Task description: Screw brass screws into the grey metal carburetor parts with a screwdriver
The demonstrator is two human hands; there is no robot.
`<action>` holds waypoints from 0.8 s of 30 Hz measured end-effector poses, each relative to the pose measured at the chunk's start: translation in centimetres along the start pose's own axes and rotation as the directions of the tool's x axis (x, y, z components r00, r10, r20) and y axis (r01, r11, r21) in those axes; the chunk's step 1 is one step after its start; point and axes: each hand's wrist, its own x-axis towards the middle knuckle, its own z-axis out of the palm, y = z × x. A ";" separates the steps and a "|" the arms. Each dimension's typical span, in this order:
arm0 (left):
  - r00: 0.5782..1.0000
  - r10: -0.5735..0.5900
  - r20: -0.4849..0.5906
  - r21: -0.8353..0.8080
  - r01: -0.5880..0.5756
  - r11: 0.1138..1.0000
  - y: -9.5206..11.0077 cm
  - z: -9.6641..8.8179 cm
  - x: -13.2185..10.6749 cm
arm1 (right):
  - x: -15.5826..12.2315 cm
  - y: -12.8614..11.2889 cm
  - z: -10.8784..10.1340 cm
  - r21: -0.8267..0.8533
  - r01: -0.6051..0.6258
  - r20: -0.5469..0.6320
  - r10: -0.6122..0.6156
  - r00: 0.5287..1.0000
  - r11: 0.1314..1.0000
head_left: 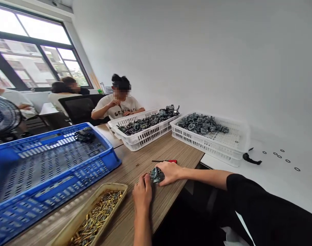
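Note:
A small grey metal carburetor is held just above the wooden table, between my two hands. My right hand wraps round its right side, fingers closed. On the opposite side, my left hand is closed with thumb and forefinger against the carburetor's left edge; whether a small part is also pinched there is hidden. Just beyond my right hand lies a screwdriver with a red handle and thin dark shaft, pointing left. A long tray of small brass parts stands left of my left hand.
A blue crate at left holds a few dark parts. Two white crates full of grey metal parts stand ahead. Rings and a black strap-like piece lie on the white table at right. A co-worker sits opposite; a fan stands far left.

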 end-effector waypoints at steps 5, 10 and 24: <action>0.998 -0.018 0.054 -0.049 0.021 0.999 -0.6 -0.2 0.6 | -4.0 1.3 -8.9 0.004 -0.015 -0.211 0.015 0.977 1.000; 0.995 -0.037 0.092 -0.051 0.042 0.998 -0.4 -0.4 1.1 | -10.6 5.0 -21.1 -0.033 -0.224 -0.498 0.178 0.849 0.974; 0.996 -0.046 0.075 -0.095 0.053 0.994 2.0 -1.4 0.3 | -41.4 14.9 -27.9 0.465 -0.885 -0.716 0.594 -0.366 0.016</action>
